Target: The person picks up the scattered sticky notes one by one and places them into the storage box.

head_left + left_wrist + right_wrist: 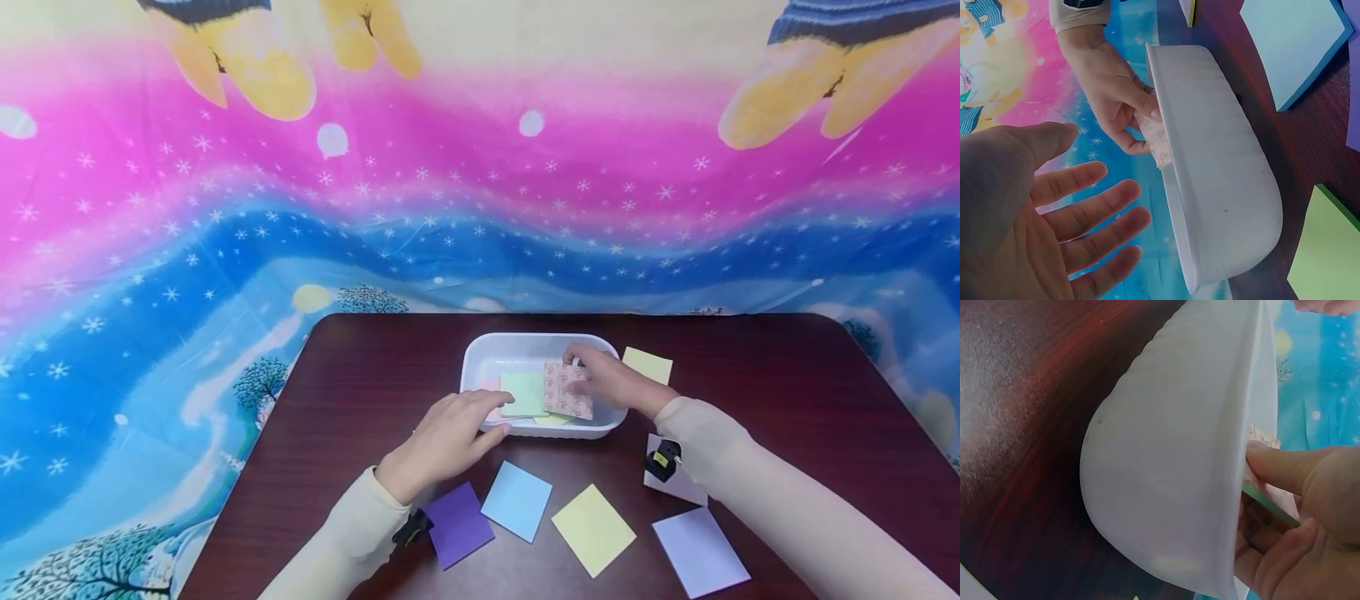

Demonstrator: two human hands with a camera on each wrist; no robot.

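Observation:
My right hand [611, 379] pinches a pink patterned sticky note pad [566, 390] inside the right part of a white plastic basin [547, 432]. In the right wrist view, its thumb lies on the patterned face and a green edge [1270, 505] shows beneath. My left hand [453, 425] reaches over the basin's front left rim; the left wrist view shows its fingers spread, with nothing held. In the basin lie a light green pad [522, 393], a pink one [491, 386] partly covered, and a yellow one [552, 420] mostly hidden under the others.
In front of the basin lie purple [459, 525], light blue [517, 502], yellow [593, 530] and lavender [701, 552] pads. Another pale pad [678, 483] is partly behind the right wrist. A yellow pad [649, 364] sits right of the basin, and a green pad [1325, 244] near my left hand.

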